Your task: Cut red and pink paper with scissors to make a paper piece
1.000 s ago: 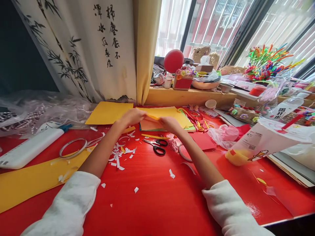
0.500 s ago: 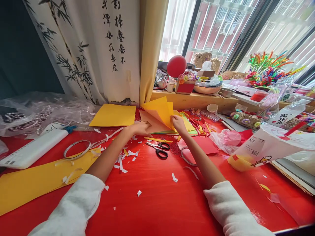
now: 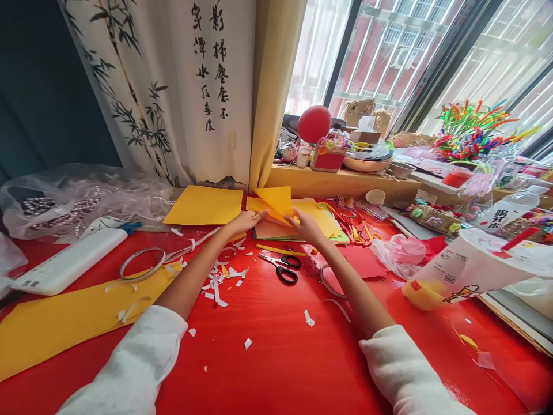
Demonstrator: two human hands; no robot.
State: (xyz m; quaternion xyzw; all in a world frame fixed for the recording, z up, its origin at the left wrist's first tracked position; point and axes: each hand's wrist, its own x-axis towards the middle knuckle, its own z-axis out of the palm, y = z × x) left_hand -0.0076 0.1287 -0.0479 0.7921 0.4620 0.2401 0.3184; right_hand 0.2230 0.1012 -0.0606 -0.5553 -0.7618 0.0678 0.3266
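Note:
A yellow sheet of paper (image 3: pixel 276 197) is lifted and bent above a stack of coloured paper at the back of the red table. My right hand (image 3: pixel 306 223) pinches its lower right side between thumb and fingers. At the left edge of the same lifted paper, my left hand (image 3: pixel 247 222) has its fingertips closed on it. Beneath lie an orange-tan sheet (image 3: pixel 270 231) and more yellow paper (image 3: pixel 317 216), with green edges peeking out. Black-handled scissors (image 3: pixel 283 266) rest just in front, beside a thin yellow strip (image 3: pixel 280 249).
White paper scraps (image 3: pixel 216 288) litter the red table (image 3: pixel 276 357). Yellow card (image 3: pixel 203 204) lies at back left, long yellow strips (image 3: pixel 78 317) at left near a white box-like object (image 3: pixel 69 262). A drink cup (image 3: pixel 449 276) stands at right; a crowded windowsill (image 3: pixel 328 178) runs behind.
My left hand has moved from hovering over the tan sheet to the yellow paper's left edge. My right hand has shifted slightly left and down, and the lifted sheet bends lower. The view has shifted slightly.

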